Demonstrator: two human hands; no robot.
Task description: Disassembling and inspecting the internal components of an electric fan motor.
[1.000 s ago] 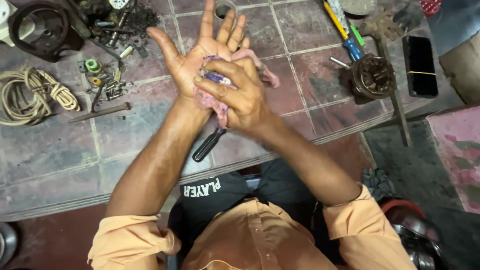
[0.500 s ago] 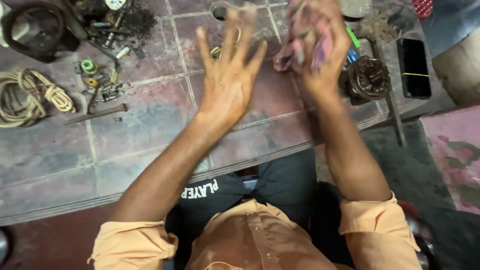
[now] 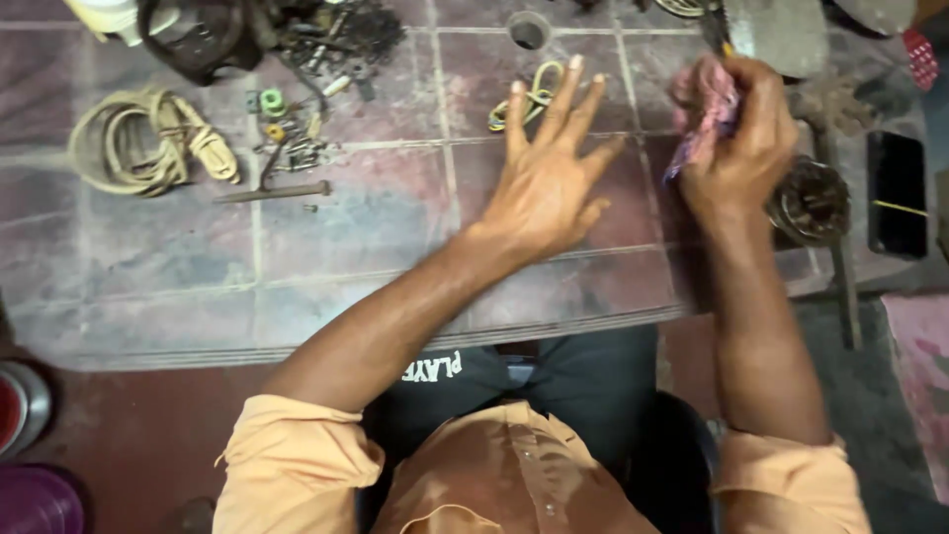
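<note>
My left hand (image 3: 546, 178) hovers flat over the tiled floor with its fingers spread and nothing in it. My right hand (image 3: 743, 138) is off to the right, closed around a crumpled pink and purple rag (image 3: 704, 117). Just right of that hand a round dark metal part (image 3: 809, 201) sits on the floor. A small yellow-green looped wire (image 3: 534, 97) lies beyond my left fingertips.
A coil of tan rope (image 3: 148, 148) lies at far left, with small bolts and scrap parts (image 3: 297, 138) beside it. A black phone (image 3: 897, 193) rests at far right. A round hole (image 3: 528, 30) opens in the floor up top. Metal bowls (image 3: 20, 405) sit at lower left.
Both hands were together a second ago, the right rubbing the rag on my left palm. The right hand has since carried the rag away to the right; the left turned palm down.
</note>
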